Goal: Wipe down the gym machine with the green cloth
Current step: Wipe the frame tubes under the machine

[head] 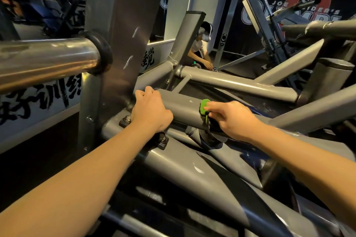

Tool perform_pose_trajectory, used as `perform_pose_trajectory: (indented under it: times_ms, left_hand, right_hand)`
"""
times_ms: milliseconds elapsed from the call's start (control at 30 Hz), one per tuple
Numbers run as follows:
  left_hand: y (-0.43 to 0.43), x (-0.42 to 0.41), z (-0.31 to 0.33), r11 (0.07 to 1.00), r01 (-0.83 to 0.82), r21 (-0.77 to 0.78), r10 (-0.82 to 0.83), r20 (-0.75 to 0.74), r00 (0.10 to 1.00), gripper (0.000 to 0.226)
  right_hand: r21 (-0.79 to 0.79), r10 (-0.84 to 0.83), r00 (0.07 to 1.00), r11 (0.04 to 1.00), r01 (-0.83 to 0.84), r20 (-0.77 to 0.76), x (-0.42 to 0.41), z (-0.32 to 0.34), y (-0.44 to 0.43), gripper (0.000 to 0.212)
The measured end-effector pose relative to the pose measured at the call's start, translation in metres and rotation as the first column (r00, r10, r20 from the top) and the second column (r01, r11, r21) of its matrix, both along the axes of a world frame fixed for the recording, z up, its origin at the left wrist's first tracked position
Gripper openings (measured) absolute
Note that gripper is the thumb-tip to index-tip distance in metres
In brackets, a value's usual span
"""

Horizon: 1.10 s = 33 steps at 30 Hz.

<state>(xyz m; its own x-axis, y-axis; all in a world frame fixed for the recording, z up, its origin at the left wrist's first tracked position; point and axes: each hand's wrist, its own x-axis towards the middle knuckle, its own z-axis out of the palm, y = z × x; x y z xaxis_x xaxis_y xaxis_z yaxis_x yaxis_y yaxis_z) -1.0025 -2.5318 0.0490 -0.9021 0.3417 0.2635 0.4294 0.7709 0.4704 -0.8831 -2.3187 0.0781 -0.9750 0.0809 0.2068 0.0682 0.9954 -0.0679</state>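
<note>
The left hand [151,110] is curled over the top of a grey tube [183,108] of the machine [240,84], its fingers wrapped round it close to where the tube meets the upright post. Just below that wrist are two bolts [126,120]. This grip looks like a brace. It probably steadies the body while leaning in over the frame, and it keeps the arm out of the stretch to be wiped.

The right hand [234,119] holds the cloth [204,106] bunched at its fingertips and presses the wad against the same tube, on the side that faces the camera. Bunching it small likely lets the fingers push hard on a narrow round surface (a flat spread would slip off the curve). Something dark hangs under the fingers, and I cannot tell whether it belongs to the cloth.

The cloth is at the tips of the right hand and touches the tube. It is to the right of the left hand, with a bare length of tube between the two. That bare length shows a few pale scuffs and seems the natural next stretch to wipe, which would bring the cloth toward the bracing hand.

A chrome bar [48,57] juts in from the left, above the left arm and well apart from both hands. Beyond the frame, a person [200,44] crouches on the floor.
</note>
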Motion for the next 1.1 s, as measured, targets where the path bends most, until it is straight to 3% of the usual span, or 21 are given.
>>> perform_pose_trajectory:
  times_ms: [300, 433, 667, 1100]
  left_hand:
    - [0.0, 0.0, -0.001, 0.998, -0.027, 0.064, 0.026, 0.016, 1.0, 0.058]
    - [-0.004, 0.004, 0.003, 0.996, -0.011, 0.089, 0.008, 0.035, 0.999, 0.056]
    - [-0.001, 0.013, 0.004, 0.995, -0.056, 0.088, 0.05, 0.065, 0.997, 0.056]
    - [-0.002, 0.013, 0.008, 0.979, -0.106, 0.174, 0.093, 0.08, 0.992, 0.052]
  right_hand:
    - [-0.141, 0.039, 0.999, 0.989, -0.038, 0.007, -0.107, -0.006, -0.058, 0.032]
    - [-0.158, 0.086, 0.996, 0.984, -0.085, 0.0, -0.057, -0.005, -0.032, 0.033]
    - [-0.138, -0.001, 1.0, 0.99, 0.004, 0.018, 0.022, 0.001, 0.014, 0.038]
    - [-0.225, 0.015, 0.996, 0.974, 0.007, 0.093, -0.164, 0.001, -0.069, 0.033]
